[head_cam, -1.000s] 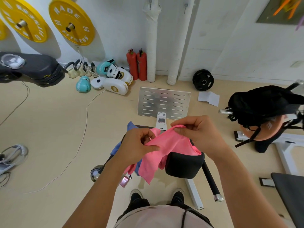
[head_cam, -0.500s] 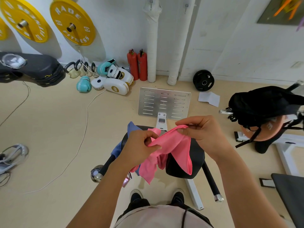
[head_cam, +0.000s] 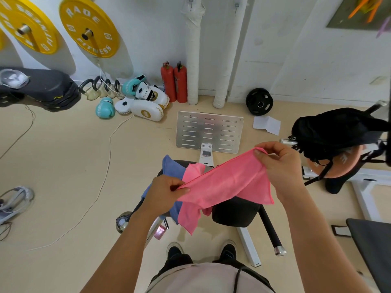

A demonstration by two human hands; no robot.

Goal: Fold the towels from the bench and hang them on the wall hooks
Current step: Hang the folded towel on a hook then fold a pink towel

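Beige floor (head_cam: 63, 166); black bench (head_cam: 234, 210) beneath pink towel (head_cam: 224, 185); white wall (head_cam: 285, 60).

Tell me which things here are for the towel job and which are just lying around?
For the job:
pink towel, pinched by the left hand and right hand
blue towel on the bench

Just lying about:
boxing gloves
fire extinguishers
yellow weight plates
black weight plate
black bag
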